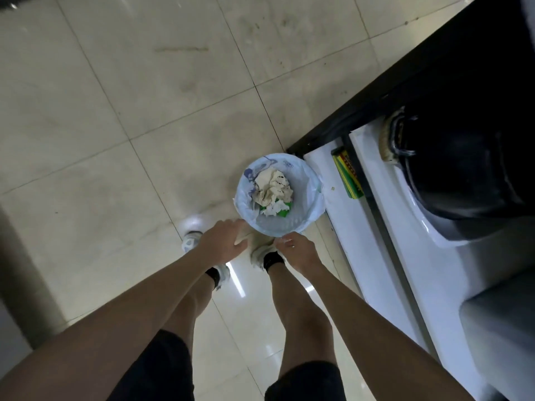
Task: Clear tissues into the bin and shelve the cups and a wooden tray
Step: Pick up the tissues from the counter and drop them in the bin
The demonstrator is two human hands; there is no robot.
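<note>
Standing over the bin, the person has both arms stretched down toward its near rim. The left hand (224, 241) hangs at about 8 o'clock from the bin (311, 204), fingers loosely spread and flat; a pale strip shows just past its fingertips, but whether that is a tissue or part of the shoe beneath I cannot tell. The right hand (296, 250) sits at 6 o'clock, right at the rim, its grip pinched half closed with the fingertips drawn together; something small and pale may be caught there, yet it is too small to be sure.

Beyond the hands, the crumpled tissues (272, 189) lie inside the bin on its bag liner, with a green scrap (282, 211) beside them. The bin stands on the tiled floor (130, 96), its 3 o'clock side just beside a white cabinet (390, 227) that carries a green box (347, 175).

To finish this step well, I would move each hand fully over the opening before letting go, since both are now at the rim's edge and light paper could drift onto the floor. Cups and tray are not in view.
</note>
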